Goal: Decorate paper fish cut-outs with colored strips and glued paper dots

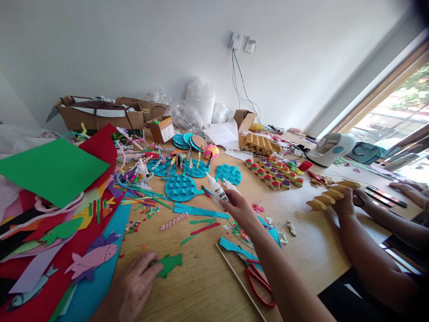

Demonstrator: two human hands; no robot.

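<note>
My left hand point(136, 279) rests low on the table with its fingers closed on one end of a green paper fish point(170, 264), which lies on the wood. My right hand point(238, 206) is held above the table, gripping a small white glue bottle point(217, 189) whose nozzle points up and to the left. Another white nozzle shows just behind those fingers. Below the right forearm lie red-handled scissors point(257, 279), a thin wooden stick point(239, 281) and a blue paper strip point(231, 247). A pink twisted piece point(174, 221) lies beyond the fish.
Coloured paper sheets point(55, 172) and cut paper fish point(94, 259) cover the left side. Blue painted egg-tray pieces point(181, 187) and a painted egg tray point(273, 173) stand farther back. At right, a co-worker's hand point(345, 205) holds a yellow egg-tray piece point(330, 197).
</note>
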